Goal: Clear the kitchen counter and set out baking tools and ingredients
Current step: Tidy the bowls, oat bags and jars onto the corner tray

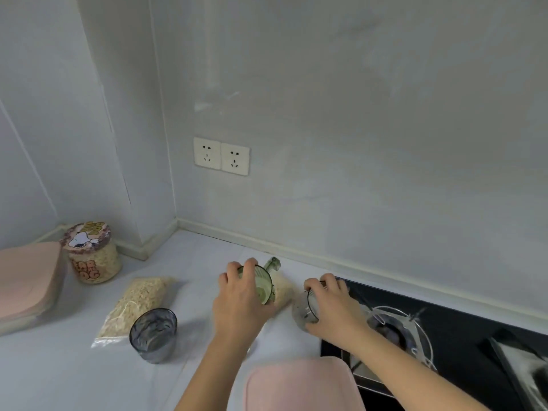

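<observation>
Currently set-out step: left hand fingers wrapped round green measuring cup, right hand fingers closed on grey glass, both at desk centre. Second glass at 8 o'clock. Next, likely: lower both upright, clear of hob at 3 o'clock.

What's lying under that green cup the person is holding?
Under the green cup in the left hand, a clear bag of oats peeks out rightward. The cup and hand cover the rest.
</observation>
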The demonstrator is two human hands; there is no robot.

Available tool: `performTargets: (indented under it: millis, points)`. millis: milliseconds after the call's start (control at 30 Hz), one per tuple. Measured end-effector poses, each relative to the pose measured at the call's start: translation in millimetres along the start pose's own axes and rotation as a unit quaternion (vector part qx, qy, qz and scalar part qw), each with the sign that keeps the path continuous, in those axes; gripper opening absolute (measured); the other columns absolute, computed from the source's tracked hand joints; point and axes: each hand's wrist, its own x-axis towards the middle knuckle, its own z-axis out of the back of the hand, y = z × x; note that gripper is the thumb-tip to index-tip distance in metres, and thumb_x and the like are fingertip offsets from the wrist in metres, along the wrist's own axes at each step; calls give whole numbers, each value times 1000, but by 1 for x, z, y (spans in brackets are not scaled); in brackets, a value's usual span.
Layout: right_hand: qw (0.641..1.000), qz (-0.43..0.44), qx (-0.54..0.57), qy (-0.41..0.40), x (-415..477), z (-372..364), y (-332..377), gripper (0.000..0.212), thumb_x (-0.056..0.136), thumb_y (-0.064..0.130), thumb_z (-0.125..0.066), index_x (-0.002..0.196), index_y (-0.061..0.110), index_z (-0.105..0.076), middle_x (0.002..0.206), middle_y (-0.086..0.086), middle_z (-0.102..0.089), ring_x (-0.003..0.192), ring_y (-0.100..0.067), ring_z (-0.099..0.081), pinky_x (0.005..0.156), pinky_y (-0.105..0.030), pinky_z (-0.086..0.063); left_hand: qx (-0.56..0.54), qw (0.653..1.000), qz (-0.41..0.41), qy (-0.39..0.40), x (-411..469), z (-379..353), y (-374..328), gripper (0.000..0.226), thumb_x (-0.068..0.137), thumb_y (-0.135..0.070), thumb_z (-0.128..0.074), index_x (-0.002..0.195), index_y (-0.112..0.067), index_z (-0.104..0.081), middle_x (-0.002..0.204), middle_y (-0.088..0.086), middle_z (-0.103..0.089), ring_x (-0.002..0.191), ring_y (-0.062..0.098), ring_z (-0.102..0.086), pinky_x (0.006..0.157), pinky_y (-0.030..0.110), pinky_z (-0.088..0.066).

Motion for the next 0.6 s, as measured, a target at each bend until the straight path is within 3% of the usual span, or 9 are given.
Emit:
performTargets:
  millis: [200,400,600]
  points:
    - [998,-49,-6,-46,-131,20,-89,68,75,41,-68,132,38,-32,138,6,-28,127,-18,-29,89,-31,-50,-19,997,-78,-3,-94,-30,-112,71,69,-36,-69,130,-30,-33,125,-2,-35,113,20,-38,72,23,-42]
    - [989,-120,-18,-81,-263,41,-172,70,72,40,-72,129,38,-32,132,5,-30,119,-19,-33,76,-29,-51,-37,988,-147,36,-202,-66,-208,78,71,-42,-69,136,-28,-29,131,0,-34,120,22,-35,77,31,-49]
    - [973,-194,-30,-122,-376,66,-255,68,72,42,-73,127,38,-33,132,3,-32,122,-21,-33,78,-31,-52,-30,966,-251,56,-274,-94,-316,78,71,-37,-72,135,-28,-28,133,1,-33,121,23,-36,76,28,-49]
